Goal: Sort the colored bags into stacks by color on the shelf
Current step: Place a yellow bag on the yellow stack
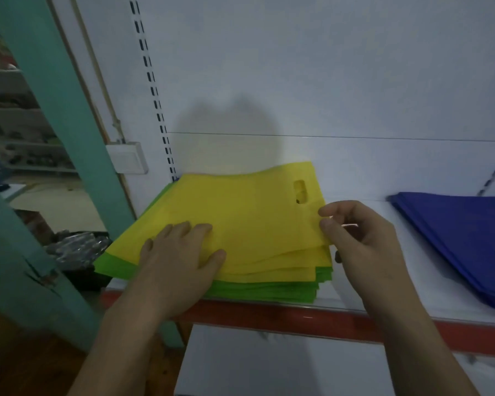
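Observation:
Several yellow bags lie on top of a stack of green bags at the left end of the white shelf. The top yellow bag has a handle cut-out near its far right corner. My left hand rests flat on the near left part of the yellow bags, fingers spread. At the right edge, my right hand pinches the top yellow bag between thumb and fingers and lifts that edge slightly. A stack of blue bags lies at the right of the shelf.
The shelf has a red front lip and a white back panel with slotted uprights. A teal door frame stands to the left, with a white wall switch beside it. Bare shelf shows between the stacks.

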The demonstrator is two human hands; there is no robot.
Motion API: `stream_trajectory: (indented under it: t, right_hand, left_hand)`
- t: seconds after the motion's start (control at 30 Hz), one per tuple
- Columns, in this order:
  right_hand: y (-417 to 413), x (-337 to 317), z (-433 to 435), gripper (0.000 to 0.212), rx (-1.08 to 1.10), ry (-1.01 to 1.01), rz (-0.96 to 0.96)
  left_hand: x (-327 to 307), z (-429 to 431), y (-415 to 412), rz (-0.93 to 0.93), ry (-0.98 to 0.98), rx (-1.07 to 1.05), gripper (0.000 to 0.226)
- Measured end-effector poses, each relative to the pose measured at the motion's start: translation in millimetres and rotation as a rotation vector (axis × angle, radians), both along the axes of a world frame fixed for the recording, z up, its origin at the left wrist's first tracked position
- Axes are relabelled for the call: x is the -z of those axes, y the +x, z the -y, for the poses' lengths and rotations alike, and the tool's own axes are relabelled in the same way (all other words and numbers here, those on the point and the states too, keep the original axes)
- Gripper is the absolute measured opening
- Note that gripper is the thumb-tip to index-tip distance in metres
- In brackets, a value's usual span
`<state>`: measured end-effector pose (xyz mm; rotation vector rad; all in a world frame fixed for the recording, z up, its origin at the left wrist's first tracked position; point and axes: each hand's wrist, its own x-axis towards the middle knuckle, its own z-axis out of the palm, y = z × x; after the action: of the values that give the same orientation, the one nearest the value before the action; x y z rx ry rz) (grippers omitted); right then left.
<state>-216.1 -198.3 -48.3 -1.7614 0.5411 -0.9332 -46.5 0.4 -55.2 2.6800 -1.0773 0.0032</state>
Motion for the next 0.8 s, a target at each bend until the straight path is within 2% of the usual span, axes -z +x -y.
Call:
stream_trajectory:
  t: [0.03,0.07,0.17,0.27,0.33,0.43,0.5,0.53,0.6,0.63,0.73,0.8]
  right_hand:
    - [2,1,-2,0.005,0.016,0.000,-0.034]
    - [3,2,-3,0.009,0.036,-0.019,-0.069]
    - [3,-1,-8,0.015,0.097,-0.061,-0.061]
    - [-7,-5,-7,0.022,0.184,-0.113,-0.040]
    - [-14,-5,-1,0.026,0.195,-0.114,-0.037]
    - [-22,-6,4,0.027,0.211,-0.040,0.053]
    - [-23,-6,6,0.026,0.209,-0.006,0.083]
    - [-22,-6,6,0.025,0.193,-0.005,0.071]
    - [-16,-5,5,0.019,0.143,-0.026,-0.007]
    - [-11,-3,4,0.015,0.127,-0.054,-0.063]
    - [-1,2,-1,0.013,0.125,-0.143,-0.217]
    - [-2,2,-1,0.016,0.143,-0.147,-0.209]
  left_hand:
    - [1,0,-1,-0.007,0.011,0.014,0.086]
    - [1,0,-3,-0.001,-0.011,0.037,0.084]
    - [0,4,-10,0.010,-0.127,0.138,0.062]
    - [1,4,-10,-0.078,-0.247,0.206,0.043]
    - [2,-1,-8,-0.105,-0.340,0.200,0.037]
    - [3,-8,-2,0.005,-0.423,0.054,0.036]
    - [0,-12,5,0.016,-0.351,-0.115,0.050]
    - [-2,-13,9,0.006,-0.236,-0.172,0.059]
    - [-7,-14,11,-0.019,-0.011,-0.197,0.069]
    - [-10,-13,9,-0.032,0.030,-0.185,0.070]
    - [-16,-8,0,-0.031,-0.080,-0.148,0.062]
    - [-17,-6,-1,-0.019,-0.212,-0.144,0.050]
